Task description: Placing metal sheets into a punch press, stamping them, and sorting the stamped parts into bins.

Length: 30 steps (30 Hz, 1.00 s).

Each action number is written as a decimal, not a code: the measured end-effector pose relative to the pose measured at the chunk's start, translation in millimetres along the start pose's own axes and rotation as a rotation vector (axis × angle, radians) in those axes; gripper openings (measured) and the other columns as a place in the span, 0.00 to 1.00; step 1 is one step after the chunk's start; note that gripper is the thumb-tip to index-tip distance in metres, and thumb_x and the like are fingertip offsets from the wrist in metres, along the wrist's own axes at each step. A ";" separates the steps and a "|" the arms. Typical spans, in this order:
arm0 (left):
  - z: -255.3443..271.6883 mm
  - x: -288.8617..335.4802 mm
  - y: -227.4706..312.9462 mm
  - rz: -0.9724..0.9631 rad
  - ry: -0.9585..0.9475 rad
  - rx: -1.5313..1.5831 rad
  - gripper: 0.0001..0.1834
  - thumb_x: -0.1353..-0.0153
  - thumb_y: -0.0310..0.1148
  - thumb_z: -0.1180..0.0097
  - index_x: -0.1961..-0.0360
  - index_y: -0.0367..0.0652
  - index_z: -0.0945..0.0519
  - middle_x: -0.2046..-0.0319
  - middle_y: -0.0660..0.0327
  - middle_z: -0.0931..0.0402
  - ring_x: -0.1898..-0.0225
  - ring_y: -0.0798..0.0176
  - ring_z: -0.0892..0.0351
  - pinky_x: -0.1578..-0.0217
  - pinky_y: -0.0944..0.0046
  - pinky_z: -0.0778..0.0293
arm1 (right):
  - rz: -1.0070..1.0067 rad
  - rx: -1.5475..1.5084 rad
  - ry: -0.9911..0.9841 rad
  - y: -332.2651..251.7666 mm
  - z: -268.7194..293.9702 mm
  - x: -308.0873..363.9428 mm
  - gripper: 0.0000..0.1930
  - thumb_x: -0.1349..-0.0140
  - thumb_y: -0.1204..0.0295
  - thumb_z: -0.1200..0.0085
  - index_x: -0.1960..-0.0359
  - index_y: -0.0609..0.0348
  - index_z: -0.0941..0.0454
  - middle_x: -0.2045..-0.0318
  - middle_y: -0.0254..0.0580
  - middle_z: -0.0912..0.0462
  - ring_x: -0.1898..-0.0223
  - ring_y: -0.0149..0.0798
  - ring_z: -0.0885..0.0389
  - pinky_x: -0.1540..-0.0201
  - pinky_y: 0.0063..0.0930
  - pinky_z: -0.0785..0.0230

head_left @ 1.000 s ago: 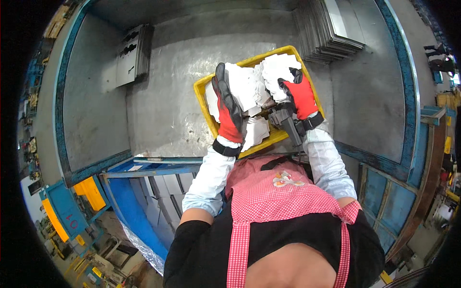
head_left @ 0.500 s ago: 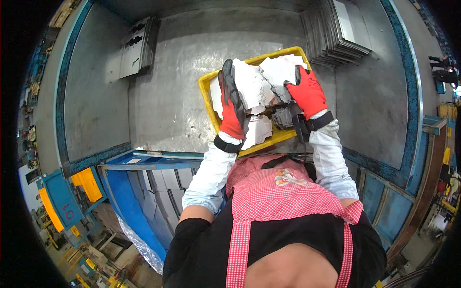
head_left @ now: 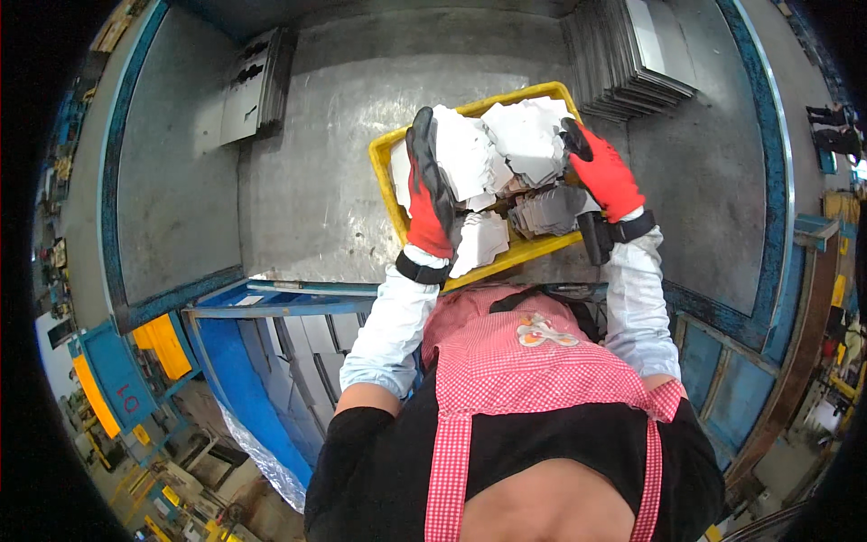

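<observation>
While a plate stack stands leftmost, our left hand, fingers straight, pressed together, lies along white pieces | pieces sit in yellow bin | our right hand at their right edge, fingers bent, can't tell if pinching

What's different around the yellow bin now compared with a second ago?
The right hand has shifted rightward, to the right edge of the white pieces, leaving more of the grey stack in view. Whether it let go of anything is unclear. The left hand stays alongside the white pieces, and the yellow bin sits about where it was.
</observation>
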<state>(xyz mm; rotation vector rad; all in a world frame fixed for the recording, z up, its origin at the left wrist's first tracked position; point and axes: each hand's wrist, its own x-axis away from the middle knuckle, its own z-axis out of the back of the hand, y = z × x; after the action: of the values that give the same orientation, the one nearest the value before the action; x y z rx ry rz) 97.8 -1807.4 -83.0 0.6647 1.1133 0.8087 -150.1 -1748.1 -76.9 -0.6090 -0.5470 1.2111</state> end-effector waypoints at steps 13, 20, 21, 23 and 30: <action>2.2 2.1 -7.6 -0.025 0.003 -0.044 0.29 0.41 0.36 0.51 0.41 0.37 0.41 0.42 0.48 0.41 0.40 0.50 0.41 0.40 0.57 0.45 | 0.288 0.267 0.036 -96.3 -80.2 -7.2 0.34 0.46 0.56 0.50 0.41 0.63 0.42 0.54 0.53 0.26 0.53 0.52 0.28 0.51 0.41 0.37; -3.8 4.7 -5.9 -0.071 0.086 -0.205 0.31 0.40 0.39 0.55 0.39 0.35 0.45 0.41 0.46 0.44 0.39 0.45 0.46 0.38 0.51 0.51 | 0.176 0.170 -0.029 -105.0 -86.5 0.9 0.33 0.48 0.58 0.48 0.41 0.59 0.40 0.54 0.53 0.25 0.52 0.53 0.29 0.50 0.41 0.37; -4.5 6.7 -6.0 -0.093 0.066 -0.241 0.32 0.41 0.40 0.54 0.39 0.35 0.46 0.41 0.46 0.45 0.39 0.45 0.46 0.38 0.50 0.52 | 0.175 0.122 -0.023 -103.3 -84.3 2.5 0.33 0.49 0.59 0.47 0.41 0.59 0.39 0.54 0.52 0.25 0.53 0.53 0.29 0.49 0.41 0.37; -8.8 9.4 -17.0 -0.044 0.083 -0.174 0.33 0.41 0.42 0.53 0.39 0.35 0.46 0.41 0.46 0.45 0.38 0.45 0.46 0.38 0.50 0.53 | 0.221 0.020 0.022 -99.0 -85.9 3.5 0.32 0.51 0.62 0.45 0.42 0.57 0.37 0.55 0.51 0.24 0.54 0.53 0.28 0.49 0.40 0.37; -11.3 10.1 1.1 0.241 0.116 0.309 0.31 0.35 0.45 0.64 0.37 0.35 0.49 0.38 0.51 0.47 0.39 0.55 0.43 0.40 0.61 0.47 | 0.088 -0.718 -0.050 -115.6 -81.4 11.1 0.33 0.53 0.68 0.40 0.43 0.59 0.36 0.59 0.49 0.22 0.58 0.42 0.23 0.54 0.33 0.32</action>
<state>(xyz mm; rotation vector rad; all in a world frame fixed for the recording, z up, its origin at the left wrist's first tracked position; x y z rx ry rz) 89.1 -1797.7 -90.7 1.0363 1.2939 0.8962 -12.7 -1775.7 -55.0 -1.2184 -1.0199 1.1001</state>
